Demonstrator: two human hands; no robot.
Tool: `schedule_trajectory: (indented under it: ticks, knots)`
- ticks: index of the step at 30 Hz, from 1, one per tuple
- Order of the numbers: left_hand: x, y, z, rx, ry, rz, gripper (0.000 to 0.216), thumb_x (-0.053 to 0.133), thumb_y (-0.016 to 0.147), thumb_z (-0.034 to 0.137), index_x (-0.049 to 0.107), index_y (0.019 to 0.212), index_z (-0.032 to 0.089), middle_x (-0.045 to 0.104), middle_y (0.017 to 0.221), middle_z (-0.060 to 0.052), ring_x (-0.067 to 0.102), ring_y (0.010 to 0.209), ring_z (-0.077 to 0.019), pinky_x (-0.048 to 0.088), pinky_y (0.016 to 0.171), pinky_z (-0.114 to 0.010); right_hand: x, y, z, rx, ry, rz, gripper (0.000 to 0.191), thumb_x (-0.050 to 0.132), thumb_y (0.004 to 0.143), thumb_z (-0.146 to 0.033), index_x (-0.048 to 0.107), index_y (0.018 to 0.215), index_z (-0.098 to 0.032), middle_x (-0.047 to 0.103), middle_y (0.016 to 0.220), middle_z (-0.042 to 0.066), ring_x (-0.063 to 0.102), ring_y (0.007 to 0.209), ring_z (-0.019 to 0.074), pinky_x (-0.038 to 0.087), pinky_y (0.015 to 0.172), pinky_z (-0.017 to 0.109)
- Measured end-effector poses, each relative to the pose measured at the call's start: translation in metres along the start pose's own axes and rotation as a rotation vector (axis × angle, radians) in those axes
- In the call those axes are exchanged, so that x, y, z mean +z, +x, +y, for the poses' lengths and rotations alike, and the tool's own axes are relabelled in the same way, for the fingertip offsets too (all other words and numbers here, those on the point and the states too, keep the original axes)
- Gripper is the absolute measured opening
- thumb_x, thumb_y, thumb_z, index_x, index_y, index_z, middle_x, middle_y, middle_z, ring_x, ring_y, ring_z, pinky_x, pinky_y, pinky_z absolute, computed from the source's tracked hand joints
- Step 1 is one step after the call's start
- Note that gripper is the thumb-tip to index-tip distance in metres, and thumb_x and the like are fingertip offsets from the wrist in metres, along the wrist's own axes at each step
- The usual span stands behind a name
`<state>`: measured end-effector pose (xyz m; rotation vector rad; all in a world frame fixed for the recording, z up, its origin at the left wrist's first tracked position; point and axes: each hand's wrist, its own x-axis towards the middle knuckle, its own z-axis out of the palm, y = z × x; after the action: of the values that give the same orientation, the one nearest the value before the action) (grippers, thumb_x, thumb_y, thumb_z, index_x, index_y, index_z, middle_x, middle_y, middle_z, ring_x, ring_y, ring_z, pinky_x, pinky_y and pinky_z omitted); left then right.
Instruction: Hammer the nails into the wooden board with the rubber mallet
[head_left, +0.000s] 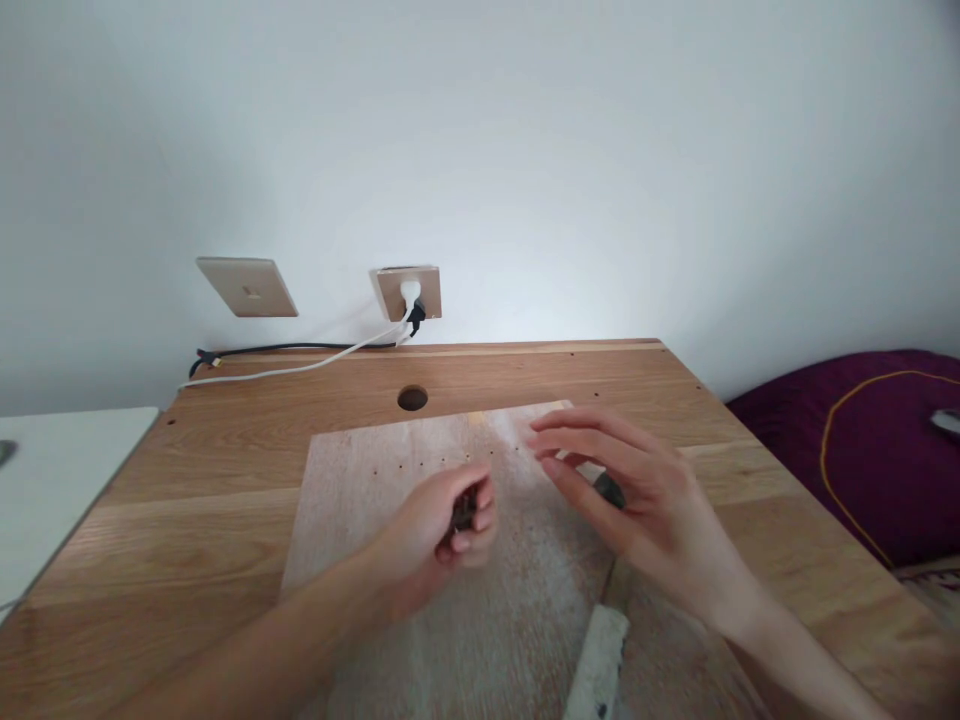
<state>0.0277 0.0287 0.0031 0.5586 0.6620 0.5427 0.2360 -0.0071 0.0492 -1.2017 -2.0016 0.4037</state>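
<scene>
while left hand [429, 522] encloses dark pieces [463, 511], right hand [646, 490] hangs spread over board [450, 640].

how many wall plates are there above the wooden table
2: the left wall plate, and the right wall plate with a white plug in it. Neither seems hidden.

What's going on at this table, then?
A person's left hand is curled around some small dark pieces above a pale board. The right hand is open over the board's right part, seemingly holding nothing. A row of small dark dots crosses the board's far part, and a pale-handled tool lies partly hidden by the right hand.
</scene>
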Motion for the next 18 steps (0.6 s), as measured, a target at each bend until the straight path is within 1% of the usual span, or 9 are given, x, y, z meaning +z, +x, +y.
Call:
schedule_trajectory:
  ticks: [1, 2, 5, 7, 10, 12, 14, 16, 18]
  knots:
    - [0.002, 0.000, -0.003, -0.031, 0.126, -0.008, 0.039, 0.054, 0.094, 0.047, 0.044, 0.067, 0.021, 0.037, 0.057, 0.009, 0.016, 0.043, -0.0050, 0.011, 0.041, -0.022, -0.002, -0.009, 0.002, 0.033, -0.015, 0.027, 0.019, 0.062, 0.098, -0.016, 0.074, 0.109, -0.027, 0.070, 0.119, 0.004, 0.071, 0.101, 0.0157, 0.058, 0.083, 0.024]
    - [0.003, 0.000, -0.005, 0.000, 0.289, 0.004, 0.041, 0.052, 0.095, 0.049, 0.043, 0.066, 0.022, 0.036, 0.056, 0.009, 0.018, 0.044, -0.0058, 0.012, 0.042, -0.023, -0.004, -0.019, 0.005, 0.064, -0.030, 0.048, 0.019, 0.062, 0.099, -0.017, 0.074, 0.109, -0.028, 0.069, 0.120, 0.004, 0.071, 0.102, 0.0162, 0.058, 0.083, 0.025]
    - [0.003, 0.001, -0.011, 0.327, 0.899, 0.121, 0.045, 0.047, 0.100, 0.046, 0.039, 0.063, 0.022, 0.035, 0.056, 0.007, 0.032, 0.051, -0.0097, 0.024, 0.050, -0.026, -0.009, -0.047, 0.010, 0.133, -0.072, 0.100, 0.017, 0.063, 0.098, -0.020, 0.074, 0.107, -0.030, 0.070, 0.116, 0.004, 0.071, 0.105, 0.0190, 0.060, 0.086, 0.027]
    - [0.001, 0.002, -0.019, 0.492, 1.289, 0.153, 0.040, 0.046, 0.104, 0.038, 0.045, 0.067, 0.021, 0.046, 0.063, 0.003, 0.046, 0.060, -0.0128, 0.032, 0.058, -0.027, -0.010, -0.063, 0.012, 0.160, -0.091, 0.133, 0.015, 0.063, 0.098, -0.023, 0.075, 0.106, -0.030, 0.072, 0.113, 0.005, 0.072, 0.105, 0.0204, 0.060, 0.088, 0.029]
    - [-0.005, 0.003, -0.036, 0.536, 1.781, 0.075, 0.027, 0.042, 0.105, 0.024, 0.062, 0.087, 0.020, 0.064, 0.088, -0.004, 0.060, 0.073, -0.0173, 0.043, 0.065, -0.030, -0.011, -0.087, 0.014, 0.194, -0.121, 0.172, 0.014, 0.063, 0.098, -0.026, 0.074, 0.106, -0.030, 0.072, 0.113, 0.005, 0.073, 0.104, 0.0192, 0.061, 0.088, 0.026]
    - [-0.009, 0.004, -0.045, 0.538, 1.972, 0.037, 0.025, 0.041, 0.101, 0.010, 0.064, 0.100, 0.018, 0.066, 0.101, -0.008, 0.064, 0.078, -0.0191, 0.048, 0.066, -0.031, -0.012, -0.102, 0.016, 0.209, -0.144, 0.180, 0.014, 0.063, 0.098, -0.027, 0.073, 0.107, -0.030, 0.072, 0.113, 0.004, 0.074, 0.102, 0.0171, 0.061, 0.087, 0.022]
    - [-0.011, 0.002, -0.049, 0.569, 2.062, 0.020, 0.032, 0.041, 0.093, -0.001, 0.064, 0.107, 0.016, 0.066, 0.106, -0.010, 0.066, 0.083, -0.0204, 0.052, 0.067, -0.031, -0.012, -0.118, 0.019, 0.210, -0.175, 0.174, 0.014, 0.063, 0.098, -0.027, 0.071, 0.109, -0.030, 0.072, 0.113, 0.003, 0.074, 0.101, 0.0162, 0.060, 0.088, 0.020]
    - [-0.013, -0.001, -0.049, 0.648, 2.102, -0.013, 0.038, 0.040, 0.090, -0.004, 0.062, 0.115, 0.015, 0.066, 0.109, -0.011, 0.066, 0.090, -0.0218, 0.056, 0.070, -0.031, -0.011, -0.133, 0.023, 0.195, -0.231, 0.155, 0.018, 0.060, 0.098, -0.024, 0.071, 0.112, -0.030, 0.071, 0.114, 0.003, 0.074, 0.102, 0.0163, 0.061, 0.088, 0.021]
    - [-0.014, -0.005, -0.048, 0.768, 2.094, -0.038, 0.036, 0.041, 0.094, -0.001, 0.059, 0.123, 0.012, 0.067, 0.111, -0.011, 0.067, 0.096, -0.0234, 0.059, 0.076, -0.034, -0.008, -0.144, 0.028, 0.132, -0.314, 0.093, 0.031, 0.054, 0.098, -0.016, 0.069, 0.120, -0.030, 0.071, 0.120, 0.005, 0.073, 0.104, 0.0172, 0.062, 0.086, 0.022]
